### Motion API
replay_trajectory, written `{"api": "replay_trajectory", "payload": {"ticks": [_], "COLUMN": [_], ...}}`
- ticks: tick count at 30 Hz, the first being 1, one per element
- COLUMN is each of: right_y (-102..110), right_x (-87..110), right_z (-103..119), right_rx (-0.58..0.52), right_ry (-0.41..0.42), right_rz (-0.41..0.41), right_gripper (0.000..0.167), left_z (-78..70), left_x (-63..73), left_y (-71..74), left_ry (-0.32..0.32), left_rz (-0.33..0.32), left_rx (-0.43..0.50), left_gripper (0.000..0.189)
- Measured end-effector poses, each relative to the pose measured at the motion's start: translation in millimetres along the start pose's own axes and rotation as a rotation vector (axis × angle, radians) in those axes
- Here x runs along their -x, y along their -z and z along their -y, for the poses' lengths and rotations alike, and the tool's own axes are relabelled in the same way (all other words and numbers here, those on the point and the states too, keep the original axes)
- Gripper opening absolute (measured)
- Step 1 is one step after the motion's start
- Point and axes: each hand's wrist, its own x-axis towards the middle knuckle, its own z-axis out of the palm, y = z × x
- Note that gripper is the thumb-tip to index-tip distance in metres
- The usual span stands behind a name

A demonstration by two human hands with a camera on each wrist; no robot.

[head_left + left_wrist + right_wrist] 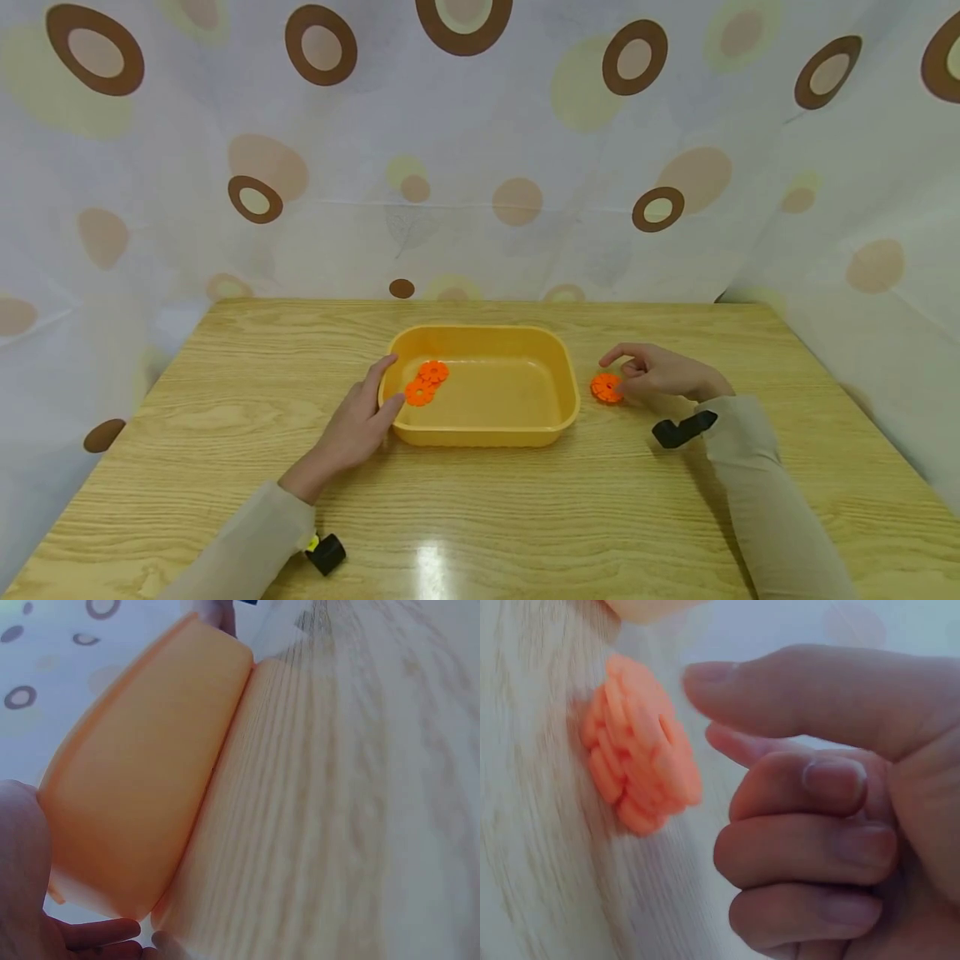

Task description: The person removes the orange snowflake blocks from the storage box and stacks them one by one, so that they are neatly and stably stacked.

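A yellow plastic basin (487, 437) stands on the table. My left hand (356, 421) holds its left end, with the thumb over the rim; the left wrist view shows fingers (105, 932) low against the outer wall. Two orange flower-shaped discs (433, 372) lie overlapping inside, at the basin's left. To the right of the basin sits a small stack of orange flower-shaped discs (641, 746). Beside that stack is my right hand (660, 372), thumb and index finger apart, the other fingers curled. A gap shows between the thumb and the stack in the right wrist view.
The wood-grain table (525, 517) reaches back to a pale curtain (465, 242) with brown and beige ovals, which also hangs along both sides. Black wrist cameras are strapped on the left sleeve (247, 542) and right sleeve (765, 492).
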Motion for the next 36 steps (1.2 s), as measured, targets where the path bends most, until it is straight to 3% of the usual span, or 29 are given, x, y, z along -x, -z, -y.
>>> {"api": "replay_trajectory", "payload": {"ticks": [7,16,21,30,36], "right_y": [-4.3,-20.1,-22.3,-23.8,-28.3], "right_x": [-7.5,-12.7,-14.4,-27.4,-39.5], "right_z": [9.2,24.8,34.1,56.7,67.1], "right_rx": [0.065,0.004,0.002,0.025,0.042], "right_ry": [0.075,0.120,0.131,0.134,0.198], "right_rz": [-0.114,-0.206,-0.248,-0.269,-0.258], "right_gripper": [0.032,0.032,0.025,0.016,0.012], "left_z": [0.6,0.1,-1.2,0.9,2.5], "left_x": [0.0,2.6,1.7,0.3,-0.2], "left_y": [-0.6,-0.4,0.2,0.6,0.2], "left_ry": [-0.002,-0.030,-0.012,-0.021,-0.013], "left_rz": [-0.005,-0.012,-0.007,-0.016,-0.016], "left_rx": [0.008,0.018,0.023,0.018,0.023], "left_gripper": [0.057,0.057,0.057,0.056,0.057]}}
